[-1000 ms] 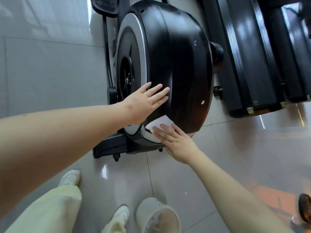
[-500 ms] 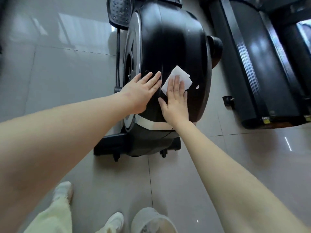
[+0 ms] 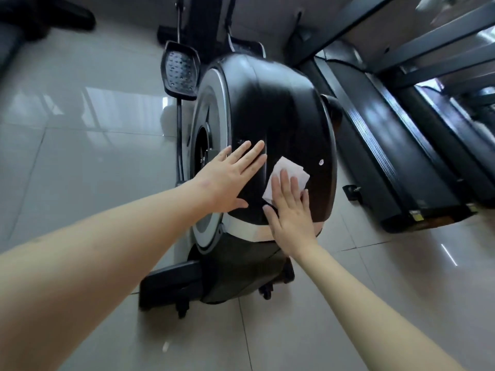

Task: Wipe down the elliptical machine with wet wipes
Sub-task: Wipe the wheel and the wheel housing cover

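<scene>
Wipe [image 3: 292,170] under right hand [image 3: 290,212], left hand [image 3: 227,180] on elliptical machine [image 3: 281,116]

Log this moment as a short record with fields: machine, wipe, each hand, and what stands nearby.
machine: elliptical machine on a tiled floor, its black flywheel housing toward the camera
wipe: white wet wipe lying flat against the housing
right: right hand, fingers straight, presses the wipe onto the housing
left: left hand rests flat on the housing beside the wipe, holding nothing
nearby: foot pedal at the machine's left; treadmill at its right
</scene>
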